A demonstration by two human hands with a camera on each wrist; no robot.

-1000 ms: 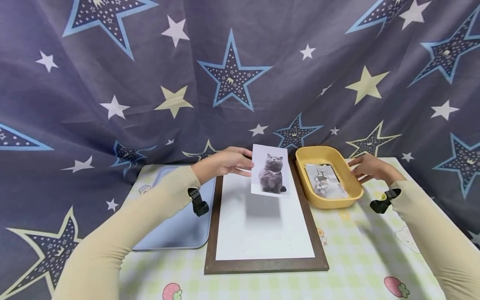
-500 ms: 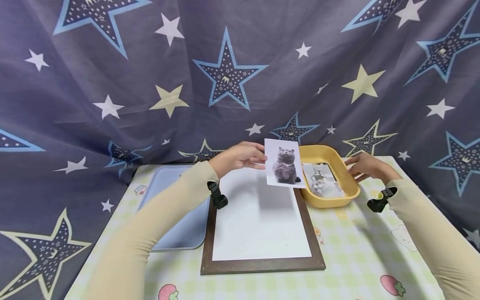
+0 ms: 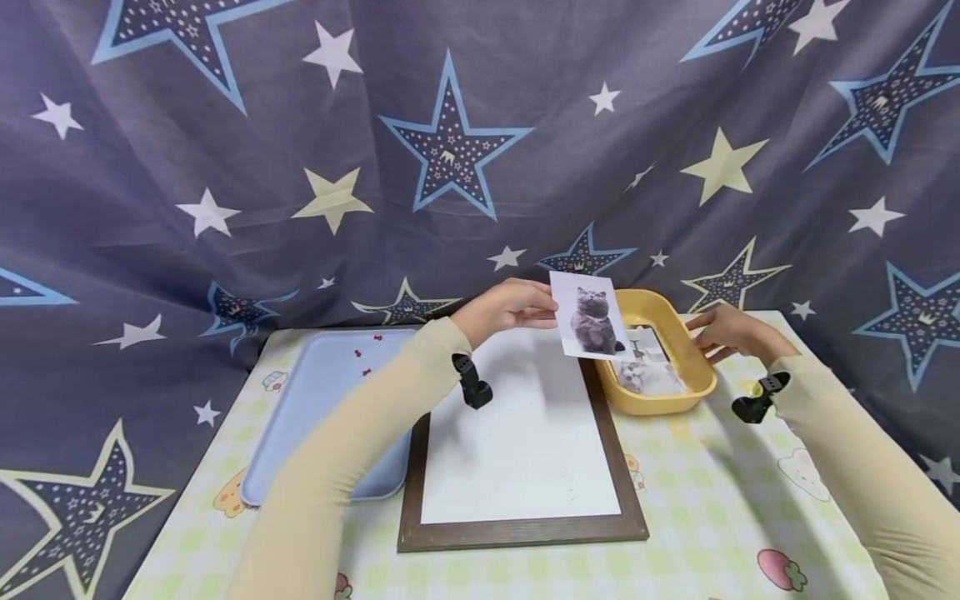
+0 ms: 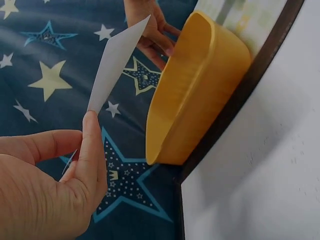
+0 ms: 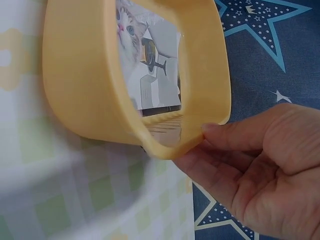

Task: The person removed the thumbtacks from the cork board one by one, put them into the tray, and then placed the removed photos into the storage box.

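Observation:
My left hand point(image 3: 513, 307) pinches the left edge of a photo point(image 3: 592, 321) of a grey cat on a white ground. The photo is held up over the far right of a brown-framed white board point(image 3: 517, 458), overlapping the yellow basket's left side in the head view. Its pale back point(image 4: 112, 67) shows edge-on in the left wrist view. On the right, my right hand point(image 3: 735, 332) grips the rim of the yellow basket point(image 3: 656, 405), thumb point(image 5: 217, 134) on the rim and fingers below it outside. Other cat photos point(image 5: 157, 65) lie inside the basket.
A light blue tray point(image 3: 318, 379) lies left of the board, partly hidden by my left sleeve, with several small red push pins point(image 3: 357, 353) on it. Under everything is a green checked tablecloth point(image 3: 705, 500). A starry curtain point(image 3: 525, 83) hangs behind the table.
My left hand has moved right with the cat photo, from above the board towards the yellow basket. More of the blue tray and its red pins shows. My right hand stays at the basket.

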